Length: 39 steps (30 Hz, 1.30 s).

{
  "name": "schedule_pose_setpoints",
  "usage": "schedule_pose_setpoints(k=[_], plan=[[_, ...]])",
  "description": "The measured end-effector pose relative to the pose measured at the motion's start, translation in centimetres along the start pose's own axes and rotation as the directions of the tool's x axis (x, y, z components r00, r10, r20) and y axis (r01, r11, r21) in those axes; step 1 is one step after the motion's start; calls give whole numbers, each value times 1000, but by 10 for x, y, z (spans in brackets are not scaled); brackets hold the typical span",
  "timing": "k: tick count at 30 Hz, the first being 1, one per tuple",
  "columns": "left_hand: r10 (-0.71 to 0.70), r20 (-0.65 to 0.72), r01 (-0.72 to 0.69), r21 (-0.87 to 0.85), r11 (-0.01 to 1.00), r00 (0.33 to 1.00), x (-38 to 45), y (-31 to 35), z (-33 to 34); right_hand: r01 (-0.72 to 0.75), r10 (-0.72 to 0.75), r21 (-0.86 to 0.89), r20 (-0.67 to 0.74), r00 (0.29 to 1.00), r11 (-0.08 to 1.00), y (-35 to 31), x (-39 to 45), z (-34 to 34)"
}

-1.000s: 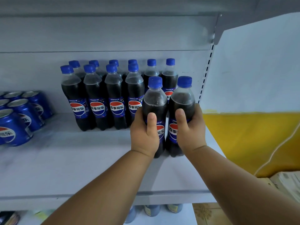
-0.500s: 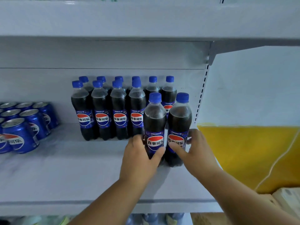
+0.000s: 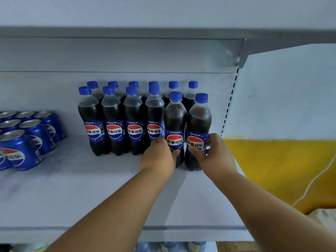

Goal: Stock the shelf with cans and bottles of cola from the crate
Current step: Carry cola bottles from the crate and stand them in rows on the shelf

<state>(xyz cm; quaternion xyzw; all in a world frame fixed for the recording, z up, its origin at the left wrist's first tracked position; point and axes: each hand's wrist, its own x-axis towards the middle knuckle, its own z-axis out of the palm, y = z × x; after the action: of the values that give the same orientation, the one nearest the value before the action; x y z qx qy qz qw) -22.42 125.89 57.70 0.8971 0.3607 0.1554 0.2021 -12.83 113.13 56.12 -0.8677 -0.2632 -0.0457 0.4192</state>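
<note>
Head view, the only one. Two dark plastic cola bottles with blue caps stand upright at the right end of the white metal shelf (image 3: 91,188), just in front of the back rows of matching bottles (image 3: 112,120).

Left hand (image 3: 160,157) is wrapped low around the left front bottle (image 3: 175,124), thumb across the label, fingers round the far side. Right hand (image 3: 216,153) holds the right front bottle (image 3: 199,124) the same way: thumb on the label, fingertips at its right flank. Both grips sit low, probably to slide the bottles back without tipping and keep the labels facing out.

The two front bottles stand just beside each other, nearly touching, slightly forward of the four-bottle front row. Little room on the right: the slotted shelf upright (image 3: 229,106) is near. Wide bare shelf lies in front and between the bottles and the blue cola cans (image 3: 32,131) on the left. The shelf above hangs close over the caps. The crate isn't in view.
</note>
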Motion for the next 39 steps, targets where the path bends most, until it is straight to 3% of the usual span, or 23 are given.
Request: schedule_pose_setpoints(k=[21, 39], plan=[[-104, 7, 102, 120, 988, 995, 50, 26, 11, 14, -13, -21, 57, 998, 1000, 10, 58, 13], [-166, 68, 134, 337, 932, 984, 49, 44, 2, 5, -8, 31, 86, 996, 999, 6, 65, 13]])
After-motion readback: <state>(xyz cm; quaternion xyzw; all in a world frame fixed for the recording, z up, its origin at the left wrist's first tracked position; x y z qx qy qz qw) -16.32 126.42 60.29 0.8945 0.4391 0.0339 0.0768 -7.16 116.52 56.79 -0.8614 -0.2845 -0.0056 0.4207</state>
